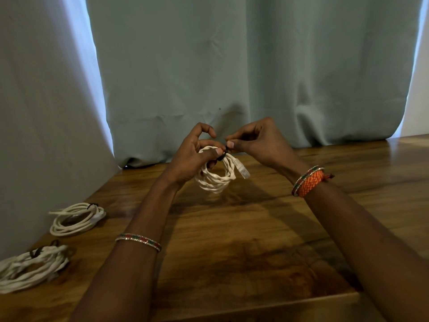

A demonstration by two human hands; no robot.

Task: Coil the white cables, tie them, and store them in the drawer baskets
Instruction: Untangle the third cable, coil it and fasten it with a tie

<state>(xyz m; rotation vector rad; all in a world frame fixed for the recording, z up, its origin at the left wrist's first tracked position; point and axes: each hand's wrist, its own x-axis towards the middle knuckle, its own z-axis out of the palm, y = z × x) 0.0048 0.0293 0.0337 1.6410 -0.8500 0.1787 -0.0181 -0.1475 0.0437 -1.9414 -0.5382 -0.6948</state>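
A coiled white cable (216,180) hangs in the air above the wooden table (232,240). My left hand (192,156) grips the coil at its top, thumb pressed on the strands. A clear plug (242,169) dangles at the coil's right side. A thin black tie (224,153) wraps the top of the coil, and my right hand (257,142) pinches its end between thumb and fingertips. Two other coiled white cables lie on the table at the left, one (76,219) farther back and one (32,268) near the corner, each bound with a dark tie.
A pale blue-grey curtain (232,77) hangs behind the table's far edge. A wall (34,112) runs along the table's left side. No drawer or basket is in view.
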